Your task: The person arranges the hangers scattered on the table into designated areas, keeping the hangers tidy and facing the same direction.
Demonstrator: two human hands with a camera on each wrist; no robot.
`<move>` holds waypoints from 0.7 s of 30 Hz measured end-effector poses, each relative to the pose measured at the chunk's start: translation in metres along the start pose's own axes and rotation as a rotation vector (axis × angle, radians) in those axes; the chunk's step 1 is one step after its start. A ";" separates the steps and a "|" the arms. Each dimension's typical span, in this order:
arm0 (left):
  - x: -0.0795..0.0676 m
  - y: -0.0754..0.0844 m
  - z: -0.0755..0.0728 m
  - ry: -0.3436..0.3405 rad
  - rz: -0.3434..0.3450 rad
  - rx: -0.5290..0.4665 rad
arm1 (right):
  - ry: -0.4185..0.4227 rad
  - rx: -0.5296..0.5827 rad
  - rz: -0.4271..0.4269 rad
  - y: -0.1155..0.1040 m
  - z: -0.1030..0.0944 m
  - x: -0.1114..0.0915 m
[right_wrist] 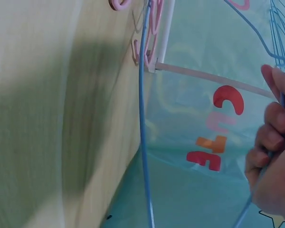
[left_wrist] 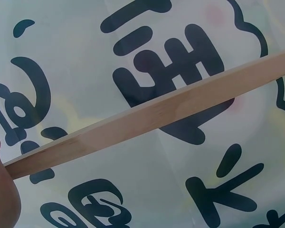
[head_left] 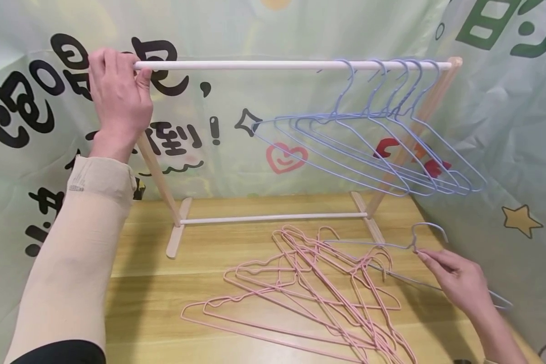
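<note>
My left hand (head_left: 120, 93) grips the top left corner of a small garment rack, its fingers curled over the end of the white rail (head_left: 236, 65) and the thumb beneath. In the left wrist view the rack's wooden post (left_wrist: 147, 111) runs up to the edge of that hand (left_wrist: 4, 190). Low at the right, my right hand (head_left: 459, 280) pinches a blue wire hanger (right_wrist: 142, 99) just below its hook, above the table. Several blue hangers (head_left: 336, 114) hang bunched at the rail's right end. Pink hangers (head_left: 279, 286) lie in a tangled pile on the table.
The rack stands on two wooden feet (head_left: 176, 242) joined by a lower white bar (head_left: 273, 218). Under it is a wood-grain table (head_left: 141, 303). A printed cloth (head_left: 236, 167) with lettering and drawings hangs close behind and along both sides.
</note>
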State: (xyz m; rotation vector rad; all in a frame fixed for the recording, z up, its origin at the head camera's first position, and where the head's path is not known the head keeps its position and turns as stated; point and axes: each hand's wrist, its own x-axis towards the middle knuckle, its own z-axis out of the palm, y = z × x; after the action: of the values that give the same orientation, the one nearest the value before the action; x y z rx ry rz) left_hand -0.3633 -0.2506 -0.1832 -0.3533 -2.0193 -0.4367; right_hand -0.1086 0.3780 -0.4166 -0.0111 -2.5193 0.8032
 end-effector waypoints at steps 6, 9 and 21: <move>0.000 0.001 0.000 -0.014 -0.010 0.002 | 0.147 0.141 -0.048 -0.003 0.003 -0.002; 0.000 -0.001 -0.001 -0.014 -0.001 0.011 | 0.173 0.183 -0.013 -0.004 0.004 -0.003; 0.002 0.002 -0.006 -0.075 -0.045 -0.001 | 0.118 0.118 -0.024 0.006 0.019 -0.007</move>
State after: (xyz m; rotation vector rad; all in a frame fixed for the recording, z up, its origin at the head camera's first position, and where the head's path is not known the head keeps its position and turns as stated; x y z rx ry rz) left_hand -0.3591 -0.2510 -0.1783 -0.3299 -2.1036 -0.4585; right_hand -0.1117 0.3718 -0.4366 0.0108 -2.3540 0.9127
